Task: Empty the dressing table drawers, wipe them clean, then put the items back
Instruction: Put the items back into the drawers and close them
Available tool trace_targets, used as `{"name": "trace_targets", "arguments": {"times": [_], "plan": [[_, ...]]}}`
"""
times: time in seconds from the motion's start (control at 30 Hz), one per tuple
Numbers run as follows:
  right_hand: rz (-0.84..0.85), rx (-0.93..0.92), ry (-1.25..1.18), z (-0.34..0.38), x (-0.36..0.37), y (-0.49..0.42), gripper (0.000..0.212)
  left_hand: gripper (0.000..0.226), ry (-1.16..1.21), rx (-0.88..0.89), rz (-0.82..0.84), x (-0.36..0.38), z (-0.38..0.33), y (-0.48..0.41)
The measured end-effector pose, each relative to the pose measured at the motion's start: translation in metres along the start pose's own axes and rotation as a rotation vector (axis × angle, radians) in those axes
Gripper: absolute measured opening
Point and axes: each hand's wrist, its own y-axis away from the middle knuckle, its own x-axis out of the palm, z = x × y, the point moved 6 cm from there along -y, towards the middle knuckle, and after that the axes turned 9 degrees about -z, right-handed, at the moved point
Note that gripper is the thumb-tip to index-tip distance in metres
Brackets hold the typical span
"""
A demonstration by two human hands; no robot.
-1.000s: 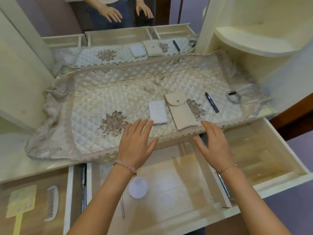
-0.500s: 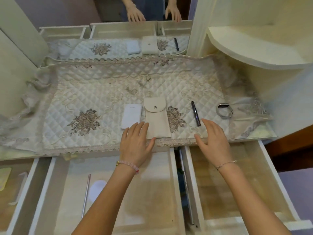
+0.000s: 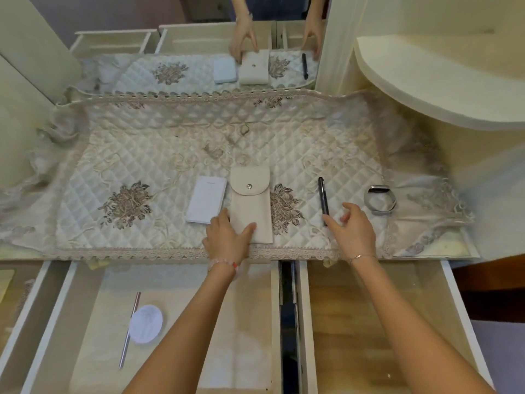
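Observation:
A beige snap pouch (image 3: 250, 199) lies on the quilted cloth (image 3: 159, 155) covering the dressing table top. My left hand (image 3: 227, 240) holds the pouch's near end, thumb across it and fingers at its left edge. A white flat box (image 3: 206, 199) lies just left of the pouch. My right hand (image 3: 353, 228) hovers with relaxed fingers, its thumb at the near tip of a black pen (image 3: 322, 196). A grey wristband (image 3: 380, 199) lies further right. Below, the middle drawer (image 3: 85, 322) and right drawer (image 3: 369, 322) stand pulled out.
A white round disc (image 3: 146, 323) and a thin metal stick (image 3: 130, 328) lie in the middle drawer. A third drawer (image 3: 17, 302) shows at the far left. A mirror (image 3: 216, 46) stands behind the cloth, a curved shelf (image 3: 426, 89) at the right.
Both hands moved forward from the table's front edge onto the cloth. My left hand took hold of the pouch's end; my right hand reached the pen's tip. The view shifted rightward.

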Motion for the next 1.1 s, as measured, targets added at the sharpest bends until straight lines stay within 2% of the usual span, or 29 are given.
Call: {"name": "trace_targets", "arguments": {"times": [0.13,0.33,0.43,0.63,0.77,1.1], "plan": [[0.011,0.021,0.092,0.002,0.013,-0.013,0.044,0.075,0.17,-0.094,0.049,0.011,0.001,-0.013],[0.001,0.089,0.117,0.005,0.013,-0.019,0.023,0.05,0.321,-0.209,0.074,0.014,0.0,-0.011],[0.001,0.114,0.092,0.005,0.01,-0.016,0.019,0.047,0.36,-0.219,0.081,0.012,-0.003,-0.01],[0.048,0.201,-0.071,-0.004,0.005,-0.006,0.022,0.047,0.475,-0.246,0.125,0.007,0.003,-0.004],[0.107,0.268,-0.283,-0.011,0.007,0.012,0.024,0.044,0.557,-0.242,0.135,-0.007,0.017,0.012],[0.196,0.245,-0.549,0.032,0.027,0.11,0.006,0.037,0.763,-0.249,0.189,-0.065,0.084,0.067]]}}
